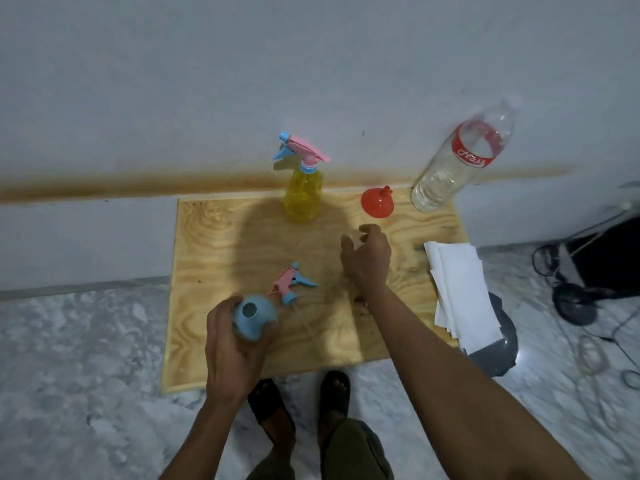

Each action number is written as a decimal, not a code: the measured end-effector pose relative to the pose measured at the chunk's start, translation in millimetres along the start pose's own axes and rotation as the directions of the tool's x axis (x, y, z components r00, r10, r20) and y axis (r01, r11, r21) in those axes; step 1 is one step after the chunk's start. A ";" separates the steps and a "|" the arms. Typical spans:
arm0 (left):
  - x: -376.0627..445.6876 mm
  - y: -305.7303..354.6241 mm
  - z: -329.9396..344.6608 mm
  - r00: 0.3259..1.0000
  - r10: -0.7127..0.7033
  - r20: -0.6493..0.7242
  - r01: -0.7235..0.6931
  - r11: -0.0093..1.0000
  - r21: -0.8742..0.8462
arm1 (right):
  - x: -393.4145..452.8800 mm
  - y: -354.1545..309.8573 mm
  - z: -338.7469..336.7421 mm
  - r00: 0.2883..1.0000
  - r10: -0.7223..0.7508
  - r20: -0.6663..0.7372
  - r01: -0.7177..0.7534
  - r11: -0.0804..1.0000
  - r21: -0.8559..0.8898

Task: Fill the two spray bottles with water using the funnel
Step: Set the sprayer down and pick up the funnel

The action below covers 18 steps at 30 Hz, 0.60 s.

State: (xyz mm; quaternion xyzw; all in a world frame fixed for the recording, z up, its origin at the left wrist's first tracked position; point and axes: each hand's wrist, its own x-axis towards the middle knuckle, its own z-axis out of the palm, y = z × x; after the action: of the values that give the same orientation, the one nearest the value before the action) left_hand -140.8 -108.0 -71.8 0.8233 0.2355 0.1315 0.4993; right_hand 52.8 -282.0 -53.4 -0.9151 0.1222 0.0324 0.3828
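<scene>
At the near edge of the wooden bench [214, 237], the left hand [230, 348] wraps its grip around an uncapped blue spray bottle [252, 317], mouth up, while the right hand [365, 258] hovers half-curled and empty near the far red funnel [375, 202].

Bare board [221, 244] lies left of yellow bottle [303, 194]; funnel [377, 202] crowds its right.

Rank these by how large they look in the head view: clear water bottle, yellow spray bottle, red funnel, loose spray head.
1. Clear water bottle
2. Yellow spray bottle
3. Red funnel and loose spray head: look alike; the spray head lies nearer the camera, so unranked.
</scene>
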 end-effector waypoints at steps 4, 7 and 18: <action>-1.3 -1.6 10.6 0.996 0.056 -0.062 -0.055 0.998 0.019 | 67.3 4.1 -13.8 0.999 -0.025 -0.036 0.020 0.991 -0.133; -1.4 -5.3 15.6 0.992 0.074 -0.102 -0.071 0.997 0.035 | 105.9 13.3 -13.2 0.988 -0.147 0.041 0.152 0.931 -0.331; -6.6 -2.8 21.7 0.989 0.026 -0.148 -0.021 0.999 0.037 | 155.7 24.2 -4.4 0.930 -0.209 0.303 0.349 0.760 -0.548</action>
State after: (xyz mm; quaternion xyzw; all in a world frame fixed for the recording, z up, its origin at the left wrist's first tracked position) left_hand -137.3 -126.8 -84.3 0.8228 0.2646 0.1940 0.4640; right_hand 197.4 -332.4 -90.9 -0.9866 -0.0765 0.1136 0.0892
